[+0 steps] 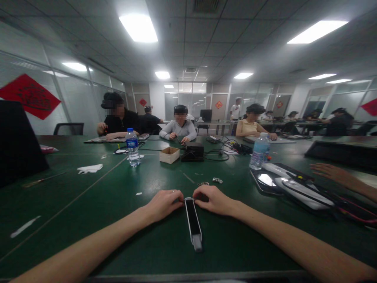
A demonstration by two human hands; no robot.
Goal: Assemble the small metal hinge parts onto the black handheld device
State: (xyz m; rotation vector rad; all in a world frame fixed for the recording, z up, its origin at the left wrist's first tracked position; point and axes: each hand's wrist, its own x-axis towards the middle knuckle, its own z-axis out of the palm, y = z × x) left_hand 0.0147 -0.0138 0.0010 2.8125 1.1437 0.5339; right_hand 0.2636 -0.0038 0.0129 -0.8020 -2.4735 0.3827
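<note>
A long, narrow black strip with white edging (193,220) lies on the green table, pointing away from me. A grey block-like piece (198,243) sits at its near end. My left hand (165,204) rests at the left of the strip's far end, thumb and fingers pinched together at its edge. On the opposite side, my right hand (213,199) is curled the same way, its fingertips at the far right corner. Both palms face down near the tabletop. What exactly lies between the fingertips is too small to make out. Just beyond are small metallic bits (203,183) and a crumpled silvery piece (217,180).
Ahead stand an open cardboard box (169,155), a black box (193,152) with cables, and two water bottles (133,147) (260,151). White-and-black devices (303,192) lie at right, near another person's hand (332,173). A white tissue (90,169) lies left. Several people sit opposite.
</note>
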